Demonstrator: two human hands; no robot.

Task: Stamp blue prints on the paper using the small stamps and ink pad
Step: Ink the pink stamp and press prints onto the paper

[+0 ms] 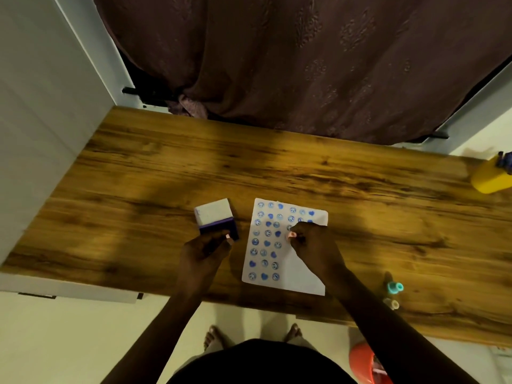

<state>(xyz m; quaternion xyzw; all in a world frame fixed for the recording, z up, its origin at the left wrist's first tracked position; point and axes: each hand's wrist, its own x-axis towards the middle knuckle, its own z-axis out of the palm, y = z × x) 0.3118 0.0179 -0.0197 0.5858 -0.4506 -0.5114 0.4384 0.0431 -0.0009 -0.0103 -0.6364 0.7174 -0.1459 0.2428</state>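
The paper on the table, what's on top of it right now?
Rows of blue smiley and heart prints fill the left side of the paper. The right hand rests on it, pinching a small pink stamp. Any prints beneath that hand are hidden.

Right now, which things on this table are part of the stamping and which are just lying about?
In use: paper with blue prints; ink pad; small stamp in left hand; small stamp in right hand.
Lying about: yellow container; teal stamp and a pale one, both near the right edge.
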